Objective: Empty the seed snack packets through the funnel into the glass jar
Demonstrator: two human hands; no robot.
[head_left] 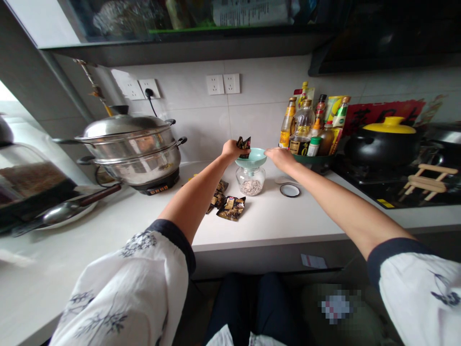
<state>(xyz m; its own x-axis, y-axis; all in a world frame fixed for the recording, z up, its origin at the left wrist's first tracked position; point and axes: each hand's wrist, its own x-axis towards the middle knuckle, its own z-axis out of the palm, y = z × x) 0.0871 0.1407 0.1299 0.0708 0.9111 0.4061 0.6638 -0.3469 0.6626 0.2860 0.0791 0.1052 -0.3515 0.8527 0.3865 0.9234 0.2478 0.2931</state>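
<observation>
Left hand (231,150) has its fingers closed around a small shiny black-and-gold packet (244,145), right over the left part of a pale green funnel (252,161). Right hand (280,158) is pinching the funnel's rim. Funnel's sitting in a clear glass jar (250,185) with pale bits inside, on the white bench (266,223), other black-and-gold packets (231,208) lying nearby.

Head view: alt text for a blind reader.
The left hand holds a black packet over a mint-green funnel in a glass jar partly filled with pale bits; the right hand is at the funnel's rim. On the counter lie black-and-gold packets and a lid, with a steel steamer to the left and condiment bottles to the right.
</observation>
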